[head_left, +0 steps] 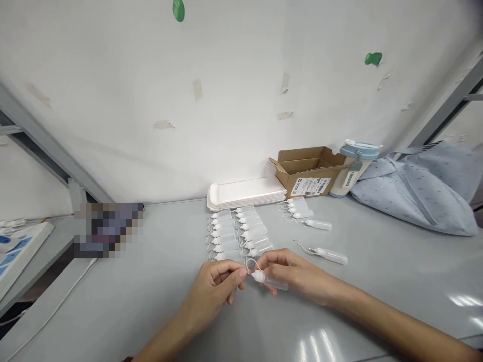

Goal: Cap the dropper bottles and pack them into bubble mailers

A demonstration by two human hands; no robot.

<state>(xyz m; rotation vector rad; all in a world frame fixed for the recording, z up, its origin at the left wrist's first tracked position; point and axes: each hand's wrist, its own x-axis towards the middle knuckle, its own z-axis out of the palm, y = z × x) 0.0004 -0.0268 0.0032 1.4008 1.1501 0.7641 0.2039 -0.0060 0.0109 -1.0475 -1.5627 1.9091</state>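
Observation:
My right hand (292,274) grips a small clear plastic dropper bottle (273,281) lying sideways, its white tip pointing left. My left hand (217,286) pinches the bottle's white cap and thin tether at the tip (253,274). Both hands rest low over the grey table (151,281). Just beyond them lie two neat rows of the same bottles (237,234). Further right are several more bottles (302,211), and one lies alone (330,255).
A stack of white paper trays (245,193) sits against the white wall. Beside it stand an open cardboard box (307,173), a cup with a blue lid (352,168) and a pale blue fabric bag (418,188). A white cable (56,309) runs along the left.

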